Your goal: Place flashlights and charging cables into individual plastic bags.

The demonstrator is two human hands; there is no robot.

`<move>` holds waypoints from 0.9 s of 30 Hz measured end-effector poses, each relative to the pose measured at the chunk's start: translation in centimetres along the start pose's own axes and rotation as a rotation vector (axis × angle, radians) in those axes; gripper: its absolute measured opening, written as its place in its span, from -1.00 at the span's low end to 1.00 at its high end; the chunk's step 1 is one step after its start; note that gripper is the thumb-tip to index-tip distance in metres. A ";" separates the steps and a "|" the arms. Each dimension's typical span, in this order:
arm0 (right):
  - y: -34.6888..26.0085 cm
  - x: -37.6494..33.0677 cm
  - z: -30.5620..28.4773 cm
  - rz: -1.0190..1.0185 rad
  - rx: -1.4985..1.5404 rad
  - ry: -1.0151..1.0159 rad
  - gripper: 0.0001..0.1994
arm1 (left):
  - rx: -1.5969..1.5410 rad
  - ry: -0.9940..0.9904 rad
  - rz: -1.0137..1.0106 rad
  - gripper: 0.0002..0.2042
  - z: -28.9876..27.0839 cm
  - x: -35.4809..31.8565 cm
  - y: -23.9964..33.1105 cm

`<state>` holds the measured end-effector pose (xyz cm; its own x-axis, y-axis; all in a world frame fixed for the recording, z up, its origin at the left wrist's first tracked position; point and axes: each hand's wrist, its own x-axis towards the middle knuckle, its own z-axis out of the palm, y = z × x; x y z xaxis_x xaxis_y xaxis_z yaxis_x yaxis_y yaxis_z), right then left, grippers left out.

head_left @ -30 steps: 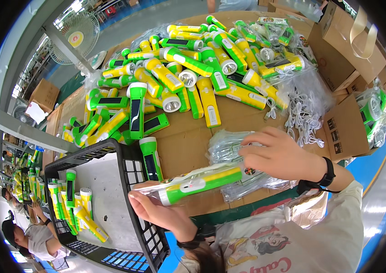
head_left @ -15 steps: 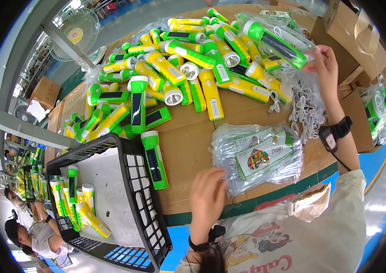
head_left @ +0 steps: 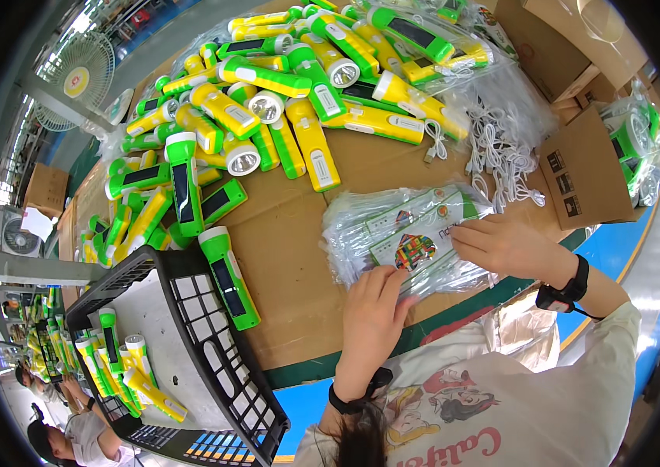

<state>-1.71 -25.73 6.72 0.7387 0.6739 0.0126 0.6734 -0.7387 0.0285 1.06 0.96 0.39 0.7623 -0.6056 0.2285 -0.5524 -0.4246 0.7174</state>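
Note:
A stack of clear plastic bags (head_left: 345, 226) lies at the table's front edge, with green-and-white printed cards (head_left: 423, 233) showing through the film. My left hand (head_left: 373, 319) is at the stack's near left edge, thumb and fingers closing on the film. Over the right part of the stack is my right hand (head_left: 505, 245), its fingers bent together on the film beside the card; the thumb is hidden. Beyond the bags, green-and-yellow flashlights (head_left: 313, 148) lie heaped. One flashlight (head_left: 412, 35) with a dark panel rests on clear film at the heap's far right.
White charging cables (head_left: 497, 152) lie tangled right of the heap. A black plastic crate (head_left: 213, 335) holding several flashlights stands at front left, with a lone flashlight (head_left: 229, 279) beside it. Cardboard boxes (head_left: 583, 167) stand at right. Another person (head_left: 85, 436) is at lower left.
My right hand has left the flashlight in clear film at the far right and come down onto the bag stack. My left hand has moved slightly further onto the stack. The view has shifted.

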 end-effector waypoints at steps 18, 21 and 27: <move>-1.9 2.9 -3.4 -0.024 -0.028 0.371 -0.84 | 0.020 0.152 -0.021 -0.55 -1.8 0.4 3.1; -5.0 4.5 -5.8 -0.032 -0.085 0.373 -0.84 | -0.019 0.300 0.134 -0.64 -1.6 0.8 4.4; -3.6 4.7 -7.3 -0.133 0.011 0.285 -0.82 | 0.026 0.358 0.243 -0.81 -3.8 -0.1 3.4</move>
<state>-0.88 -19.78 14.01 0.6074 0.7399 0.2892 0.7650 -0.6429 0.0381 0.38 2.14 5.33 0.6757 -0.4206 0.6055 -0.7348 -0.3182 0.5990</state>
